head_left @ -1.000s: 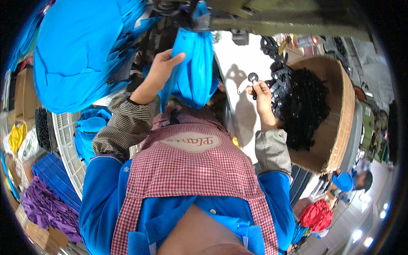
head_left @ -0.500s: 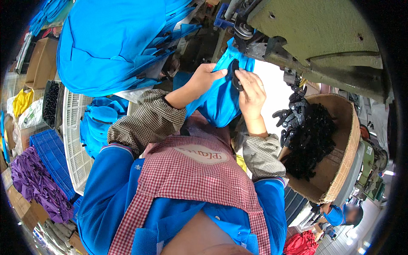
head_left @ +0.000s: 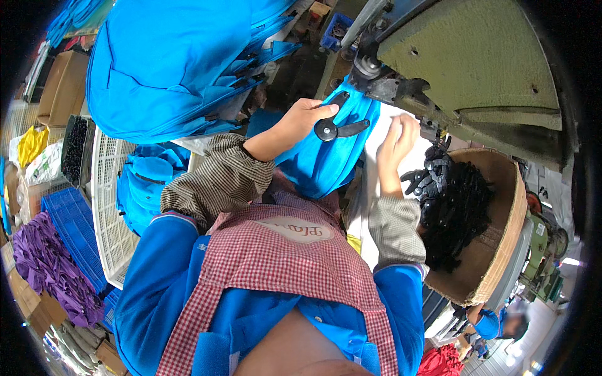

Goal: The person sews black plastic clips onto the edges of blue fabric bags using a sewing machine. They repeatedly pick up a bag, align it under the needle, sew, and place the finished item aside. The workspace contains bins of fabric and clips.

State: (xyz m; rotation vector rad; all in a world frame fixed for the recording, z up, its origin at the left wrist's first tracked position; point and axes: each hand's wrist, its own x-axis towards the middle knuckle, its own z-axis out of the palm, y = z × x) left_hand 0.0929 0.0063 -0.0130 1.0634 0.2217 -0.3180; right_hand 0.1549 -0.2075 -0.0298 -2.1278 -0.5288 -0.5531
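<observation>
My left hand [head_left: 308,122] is closed, thumb on top, on a piece of blue fabric [head_left: 321,168] and a black two-armed plastic piece [head_left: 326,130]. The piece has a round joint with a shiny centre, and its arms spread apart in a V over the cloth. The upper end of the fabric lies under the metal head [head_left: 371,69] of a green machine. Off to the right, my right hand [head_left: 397,147] is raised over a white surface [head_left: 371,166], apart from the cloth. Its fingers are loosely bent, with nothing visible in them.
A cardboard box [head_left: 511,232] full of black plastic pieces [head_left: 461,213] stands at right, below the green machine body [head_left: 476,56]. Stacked blue fabric [head_left: 169,69] lies upper left. A white basket [head_left: 108,207] with blue cloth is at left. A person [head_left: 495,323] is at far lower right.
My right hand has let go of the black piece and moved right. The black piece now shows two spread arms. My left hand keeps its hold near the same place.
</observation>
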